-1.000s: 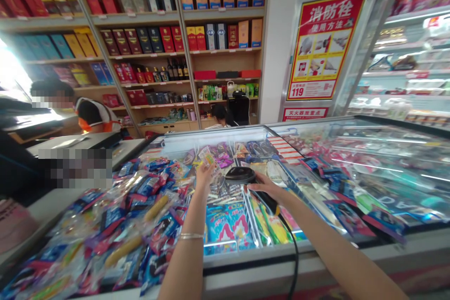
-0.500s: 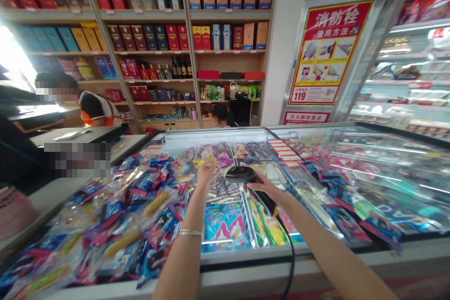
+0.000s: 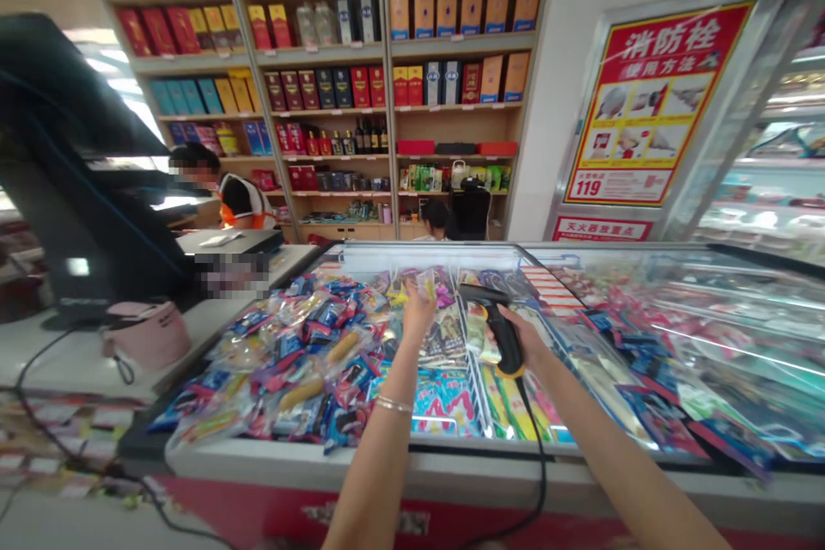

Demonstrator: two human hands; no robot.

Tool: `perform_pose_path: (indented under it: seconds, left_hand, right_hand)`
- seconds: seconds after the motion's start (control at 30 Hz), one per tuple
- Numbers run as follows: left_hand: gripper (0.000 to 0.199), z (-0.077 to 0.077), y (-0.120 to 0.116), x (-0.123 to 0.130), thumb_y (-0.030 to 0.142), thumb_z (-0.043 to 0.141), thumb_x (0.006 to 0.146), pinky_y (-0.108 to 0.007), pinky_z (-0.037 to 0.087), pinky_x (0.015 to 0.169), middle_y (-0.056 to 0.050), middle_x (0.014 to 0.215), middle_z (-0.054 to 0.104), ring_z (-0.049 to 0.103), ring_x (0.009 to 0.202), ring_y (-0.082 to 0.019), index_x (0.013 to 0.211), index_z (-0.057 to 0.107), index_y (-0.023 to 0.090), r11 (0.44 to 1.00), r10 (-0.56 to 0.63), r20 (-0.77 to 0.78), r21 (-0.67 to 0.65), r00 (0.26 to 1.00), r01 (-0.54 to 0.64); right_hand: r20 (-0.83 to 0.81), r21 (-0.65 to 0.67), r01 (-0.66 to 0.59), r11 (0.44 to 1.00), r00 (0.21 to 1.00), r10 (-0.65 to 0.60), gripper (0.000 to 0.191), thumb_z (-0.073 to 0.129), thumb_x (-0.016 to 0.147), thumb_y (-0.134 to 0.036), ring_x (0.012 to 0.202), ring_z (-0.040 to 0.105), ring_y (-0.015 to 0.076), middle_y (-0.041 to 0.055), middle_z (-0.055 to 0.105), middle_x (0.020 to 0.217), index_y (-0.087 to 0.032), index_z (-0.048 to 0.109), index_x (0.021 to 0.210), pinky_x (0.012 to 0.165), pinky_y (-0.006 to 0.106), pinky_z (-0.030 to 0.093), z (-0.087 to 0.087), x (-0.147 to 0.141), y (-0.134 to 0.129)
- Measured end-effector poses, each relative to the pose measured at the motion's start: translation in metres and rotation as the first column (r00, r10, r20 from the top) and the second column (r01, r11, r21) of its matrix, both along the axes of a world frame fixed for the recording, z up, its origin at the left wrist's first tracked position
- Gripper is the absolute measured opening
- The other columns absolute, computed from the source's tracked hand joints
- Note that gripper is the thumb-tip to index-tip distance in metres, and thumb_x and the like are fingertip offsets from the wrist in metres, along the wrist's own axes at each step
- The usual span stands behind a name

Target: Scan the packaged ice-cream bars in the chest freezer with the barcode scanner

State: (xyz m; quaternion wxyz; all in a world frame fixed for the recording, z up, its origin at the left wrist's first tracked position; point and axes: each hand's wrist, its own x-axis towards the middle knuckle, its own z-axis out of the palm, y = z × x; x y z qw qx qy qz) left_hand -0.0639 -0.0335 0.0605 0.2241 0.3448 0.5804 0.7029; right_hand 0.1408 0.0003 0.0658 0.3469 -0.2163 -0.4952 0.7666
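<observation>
My left hand [image 3: 419, 309], with a bracelet on its wrist, reaches out over the freezer's back part. It is closed on a small clear-wrapped ice pop packet [image 3: 426, 284]; the fingertips are small and blurred. A black barcode scanner [image 3: 509, 344] with yellow trim is gripped in my right hand [image 3: 525, 335], its head pointing up and left, its cable hanging over the freezer's front. Under my hands lie blue and pink packets [image 3: 444, 395] and yellow-green packets [image 3: 509, 404] in wire compartments. A heap of wrapped ice pops [image 3: 302, 361] spreads left of my left arm.
The chest freezer [image 3: 451, 460] spans the front. To the left, a counter [image 3: 225, 318] bears a black checkout terminal [image 3: 96, 215] and a pink pouch [image 3: 145, 331]. Behind it is a person in a vest [image 3: 245, 202]; another head [image 3: 436, 216] shows by the shelves [image 3: 335, 56].
The view has swung left and drawn back, bringing in the terminal and the freezer front. The scanner has tilted, its handle now lower and turned toward me. My left hand still holds the packet.
</observation>
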Motion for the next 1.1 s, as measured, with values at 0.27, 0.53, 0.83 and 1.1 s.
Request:
perform_pose_path:
  seconds: [0.27,0.53,0.83,1.1]
  left_hand:
    - [0.038,0.062,-0.104,-0.127,0.017,0.063,0.068,-0.033,0.041,0.085,-0.014,0.084,0.069,0.061,0.098,-0.032,0.106,0.061,0.015,0.849,0.304,-0.607,-0.177,0.734,-0.498]
    - [0.032,0.054,-0.145,-0.202,0.03,0.044,0.083,-0.046,0.04,0.085,-0.023,0.105,0.063,0.055,0.104,-0.039,0.094,0.068,0.012,0.546,0.047,-0.899,-0.342,0.435,-0.765]
    - [0.048,0.019,-0.138,-0.201,0.038,0.027,0.09,-0.046,0.041,0.084,-0.018,0.118,0.059,0.051,0.11,-0.037,0.125,0.056,0.02,0.454,0.065,-0.894,-0.369,0.443,-0.811]
    - [0.048,0.016,-0.125,-0.198,0.034,0.026,0.091,-0.047,0.037,0.092,-0.015,0.128,0.055,0.044,0.121,-0.036,0.127,0.055,0.02,0.443,0.019,-0.93,-0.322,0.368,-0.837]
  right_hand:
    - [-0.047,-0.161,-0.044,0.986,0.998,0.037,0.026,0.055,0.079,-0.04,0.045,0.054,0.0123,0.0037,0.062,0.057,-0.015,0.062,0.083,0.042,0.022,0.044,0.013,-0.08,-0.034]
    - [0.046,-0.26,-0.125,0.958,0.989,0.142,0.021,0.049,0.078,-0.031,0.042,0.052,0.0123,0.0032,0.058,0.049,-0.013,0.06,0.076,0.04,0.02,0.042,-0.004,-0.152,-0.048]
    - [0.009,-0.299,-0.167,0.94,0.984,0.178,0.014,0.064,0.074,-0.03,0.045,0.052,0.0101,0.0015,0.059,0.056,-0.016,0.061,0.074,0.042,0.02,0.044,-0.035,-0.159,-0.055]
    - [-0.017,-0.375,-0.194,0.906,0.979,0.203,0.021,0.06,0.072,-0.032,0.049,0.058,0.0122,0.0076,0.066,0.066,-0.012,0.061,0.075,0.05,0.023,0.047,-0.037,-0.159,-0.051]
